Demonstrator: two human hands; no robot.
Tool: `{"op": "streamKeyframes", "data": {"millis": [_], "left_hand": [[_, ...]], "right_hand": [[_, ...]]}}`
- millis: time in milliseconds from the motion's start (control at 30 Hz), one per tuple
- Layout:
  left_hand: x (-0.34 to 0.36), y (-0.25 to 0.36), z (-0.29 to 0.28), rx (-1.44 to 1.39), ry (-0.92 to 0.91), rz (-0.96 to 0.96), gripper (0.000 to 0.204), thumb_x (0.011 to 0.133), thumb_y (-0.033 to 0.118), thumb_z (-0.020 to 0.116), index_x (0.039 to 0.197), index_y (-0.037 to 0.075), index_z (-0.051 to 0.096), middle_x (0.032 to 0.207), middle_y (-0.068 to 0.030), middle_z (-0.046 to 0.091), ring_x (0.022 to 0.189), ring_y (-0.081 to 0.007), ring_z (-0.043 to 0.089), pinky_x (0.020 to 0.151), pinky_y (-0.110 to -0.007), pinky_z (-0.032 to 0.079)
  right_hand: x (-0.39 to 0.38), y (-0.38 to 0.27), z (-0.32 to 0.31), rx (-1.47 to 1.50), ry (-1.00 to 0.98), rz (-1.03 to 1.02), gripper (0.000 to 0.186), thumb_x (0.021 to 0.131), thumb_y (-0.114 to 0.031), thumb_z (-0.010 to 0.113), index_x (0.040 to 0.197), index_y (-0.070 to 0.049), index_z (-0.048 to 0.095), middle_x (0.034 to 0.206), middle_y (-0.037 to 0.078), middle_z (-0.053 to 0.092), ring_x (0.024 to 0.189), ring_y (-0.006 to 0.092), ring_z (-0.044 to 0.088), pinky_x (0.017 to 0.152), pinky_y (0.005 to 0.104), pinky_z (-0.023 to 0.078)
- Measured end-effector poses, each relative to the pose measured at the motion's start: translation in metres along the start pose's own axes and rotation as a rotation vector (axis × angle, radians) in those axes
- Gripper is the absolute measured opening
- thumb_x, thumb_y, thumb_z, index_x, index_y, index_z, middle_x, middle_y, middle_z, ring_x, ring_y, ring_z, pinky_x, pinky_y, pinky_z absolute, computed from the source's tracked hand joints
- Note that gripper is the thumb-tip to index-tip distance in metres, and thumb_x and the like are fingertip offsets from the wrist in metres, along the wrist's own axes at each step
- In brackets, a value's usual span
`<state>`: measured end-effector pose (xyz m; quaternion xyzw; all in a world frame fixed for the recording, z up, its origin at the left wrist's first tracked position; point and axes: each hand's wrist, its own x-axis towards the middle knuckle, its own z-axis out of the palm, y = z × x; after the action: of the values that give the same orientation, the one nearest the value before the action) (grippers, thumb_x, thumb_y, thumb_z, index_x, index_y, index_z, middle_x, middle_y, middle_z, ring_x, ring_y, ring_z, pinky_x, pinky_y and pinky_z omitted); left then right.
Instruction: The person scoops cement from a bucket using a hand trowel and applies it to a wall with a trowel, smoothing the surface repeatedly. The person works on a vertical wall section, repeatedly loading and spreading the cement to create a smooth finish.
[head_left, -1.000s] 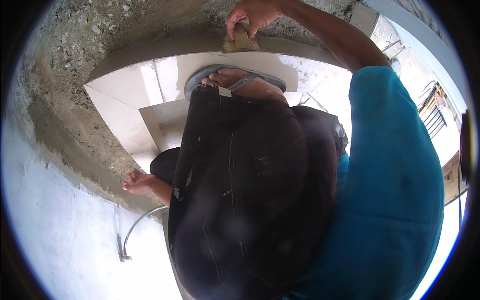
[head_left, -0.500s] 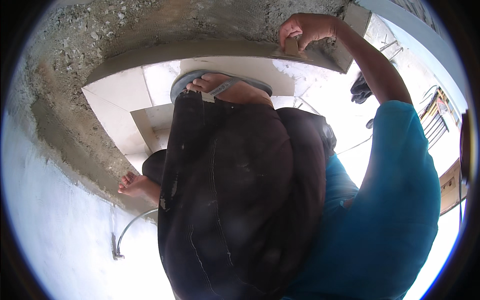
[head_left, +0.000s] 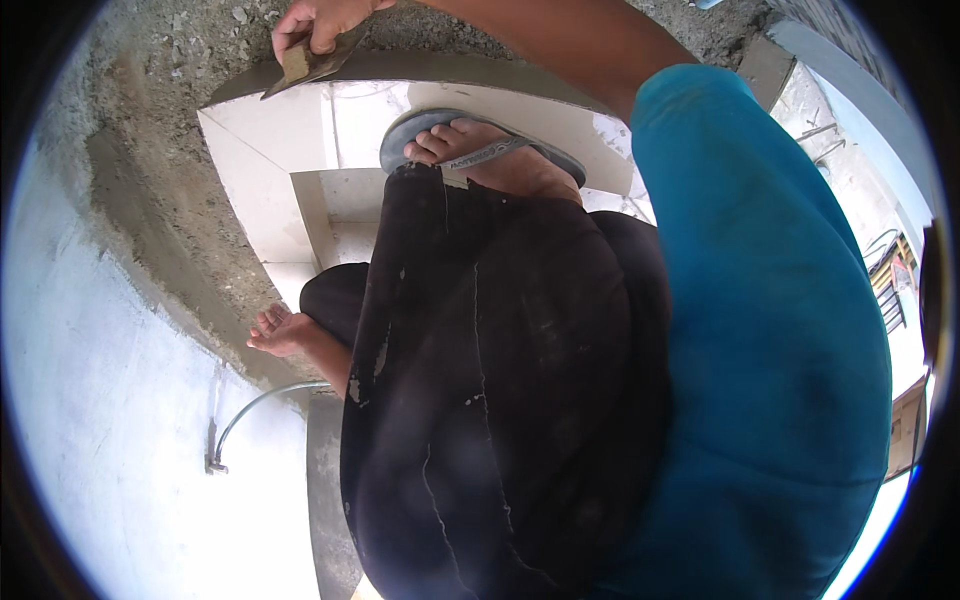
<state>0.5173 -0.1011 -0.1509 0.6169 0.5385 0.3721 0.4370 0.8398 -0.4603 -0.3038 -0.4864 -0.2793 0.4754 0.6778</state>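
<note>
A short line of small printed lettering is borne along the grey strap that is slanted across the bare foot from the dark sandal, its characters being set in a single row and partly blurred along the band.

Building site: rough concrete, tiles

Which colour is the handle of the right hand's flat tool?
The handle is light brown; the head view shows it.
</note>
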Motion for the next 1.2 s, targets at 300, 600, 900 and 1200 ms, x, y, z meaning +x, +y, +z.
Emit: {"op": "streamKeyframes", "data": {"millis": [300,600,900,1200], "left_hand": [[0.016,-0.014,0.003,-0.028,-0.024,-0.062,0.053,0.103,0.049,0.043,0.129,0.003,0.043,0.102,-0.0164,0.059,0.089,-0.0305,0.056,0.082,-0.046,0.051],[0.032,-0.018,-0.007,-0.046,-0.061,-0.07,0.052,0.103,0.049,0.044,0.128,0.003,0.044,0.102,-0.017,0.059,0.09,-0.0318,0.058,0.082,-0.046,0.052],[0.043,-0.032,-0.007,-0.044,-0.059,-0.096,0.046,0.103,0.048,0.045,0.12,0.005,0.046,0.101,-0.0155,0.059,0.089,-0.0316,0.057,0.081,-0.046,0.051],[0.048,-0.032,-0.012,-0.155,-0.114,-0.129,0.043,0.101,0.049,0.049,0.117,0.008,0.048,0.099,-0.0146,0.06,0.089,-0.0319,0.058,0.084,-0.048,0.051]], "right_hand": [[-0.041,0.045,-0.019,0.022,-0.09,0.111,0.052,0.067,0.009,0.063,0.118,-0.003,0.066,0.108,0.007,0.068,0.094,0.0209,0.061,0.079,0.0355,0.05],[-0.17,-0.009,0.014,-0.092,-0.067,0.434,0.047,0.074,0.007,0.068,0.12,-0.003,0.066,0.105,0.007,0.068,0.094,0.0179,0.061,0.078,0.0362,0.051],[-0.274,-0.002,0.034,-0.147,-0.029,0.474,0.048,0.073,0.005,0.071,0.12,-0.006,0.069,0.103,0.005,0.069,0.094,0.017,0.06,0.079,0.0336,0.051],[-0.38,-0.049,0.054,0.1,0.392,0.727,0.058,0.075,-0.008,0.068,0.132,-0.007,0.059,0.116,0.004,0.068,0.108,0.0159,0.062,0.096,0.0344,0.048]]}}
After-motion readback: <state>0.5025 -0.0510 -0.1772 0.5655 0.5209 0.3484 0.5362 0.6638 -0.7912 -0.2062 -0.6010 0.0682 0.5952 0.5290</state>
